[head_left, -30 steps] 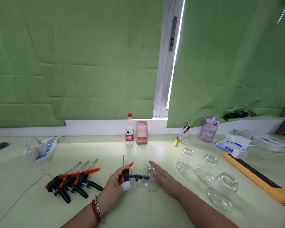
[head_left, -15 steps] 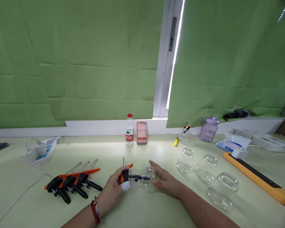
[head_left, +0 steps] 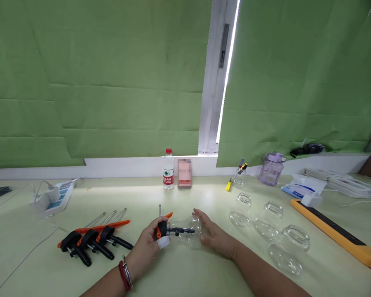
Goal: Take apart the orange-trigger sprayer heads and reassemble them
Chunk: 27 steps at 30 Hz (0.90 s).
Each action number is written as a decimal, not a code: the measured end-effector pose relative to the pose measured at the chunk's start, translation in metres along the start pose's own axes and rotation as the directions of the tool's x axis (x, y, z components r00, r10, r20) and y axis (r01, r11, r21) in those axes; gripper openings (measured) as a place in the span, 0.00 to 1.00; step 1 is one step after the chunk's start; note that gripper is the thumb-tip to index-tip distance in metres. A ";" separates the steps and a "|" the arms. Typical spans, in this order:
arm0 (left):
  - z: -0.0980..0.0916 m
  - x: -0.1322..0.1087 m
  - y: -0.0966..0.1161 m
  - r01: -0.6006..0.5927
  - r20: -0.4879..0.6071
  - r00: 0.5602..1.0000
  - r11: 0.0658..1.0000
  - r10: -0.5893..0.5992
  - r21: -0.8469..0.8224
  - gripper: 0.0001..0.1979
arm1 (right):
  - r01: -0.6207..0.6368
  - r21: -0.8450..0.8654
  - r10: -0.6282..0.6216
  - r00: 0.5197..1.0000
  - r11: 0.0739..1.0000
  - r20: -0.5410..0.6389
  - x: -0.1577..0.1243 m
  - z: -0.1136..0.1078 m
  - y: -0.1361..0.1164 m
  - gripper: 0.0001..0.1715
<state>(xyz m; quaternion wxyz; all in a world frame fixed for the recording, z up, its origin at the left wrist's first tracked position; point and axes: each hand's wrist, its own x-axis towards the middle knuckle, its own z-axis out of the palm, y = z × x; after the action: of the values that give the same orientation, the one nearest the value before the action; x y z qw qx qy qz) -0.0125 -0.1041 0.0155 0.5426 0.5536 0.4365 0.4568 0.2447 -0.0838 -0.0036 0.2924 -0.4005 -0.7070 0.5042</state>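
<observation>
My left hand (head_left: 146, 245), with a white wrap on its thumb, is closed around the black-and-orange sprayer head (head_left: 162, 229) with a thin metal nozzle. A clear bottle (head_left: 190, 241) lies on its side against that head, its neck towards my left hand. The head's black tube runs inside the bottle. My right hand (head_left: 218, 237) cups the bottle's base, fingers at the far side and thumb in front. To the left lie several like sprayer heads (head_left: 91, 239) with orange levers. Clear bottles (head_left: 276, 235) rest on the table at the right.
At the back stand a water bottle (head_left: 168, 171), a pink box (head_left: 184, 175) and a lilac jug (head_left: 271, 169). A small clear holder with tools (head_left: 240, 177) is beside a yellow-handled tool (head_left: 228, 185). A power strip (head_left: 62, 198) sits left, an orange-and-black bar (head_left: 334, 231) right.
The bottle and my right hand have shifted very slightly to the left, towards the sprayer head. My left hand keeps its hold and has hardly moved.
</observation>
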 end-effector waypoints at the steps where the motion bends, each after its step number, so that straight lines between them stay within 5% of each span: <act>1: 0.000 0.000 -0.001 -0.004 -0.002 1.000 1.000 0.004 -0.001 0.24 | 0.028 -0.002 -0.028 1.000 1.000 0.005 -0.001 0.000 0.000 0.60; 11: -0.002 0.000 -0.005 -0.028 0.018 0.999 0.999 0.027 0.033 0.23 | 0.016 -0.064 -0.018 0.999 0.998 -0.027 0.000 -0.004 0.000 0.57; 18: -0.001 -0.001 -0.004 -0.036 0.039 0.999 0.999 0.035 0.027 0.23 | -0.005 -0.101 0.003 1.000 0.995 -0.019 0.001 -0.001 -0.008 0.37; 23: 0.000 -0.002 -0.001 -0.035 0.016 0.999 0.999 0.034 0.041 0.23 | -0.075 -0.122 0.067 0.996 0.990 -0.067 0.002 0.001 -0.008 0.41; 27: -0.001 0.000 -0.003 -0.022 0.008 1.000 0.999 0.022 0.033 0.23 | -0.013 -0.076 0.011 1.000 0.997 -0.019 0.001 -0.001 0.002 0.47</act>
<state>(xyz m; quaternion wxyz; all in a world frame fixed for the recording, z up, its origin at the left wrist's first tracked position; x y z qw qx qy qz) -0.0133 -0.1043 0.0124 0.5299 0.5688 0.4357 0.4536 0.2450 -0.0820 -0.0050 0.2803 -0.4202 -0.7207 0.4749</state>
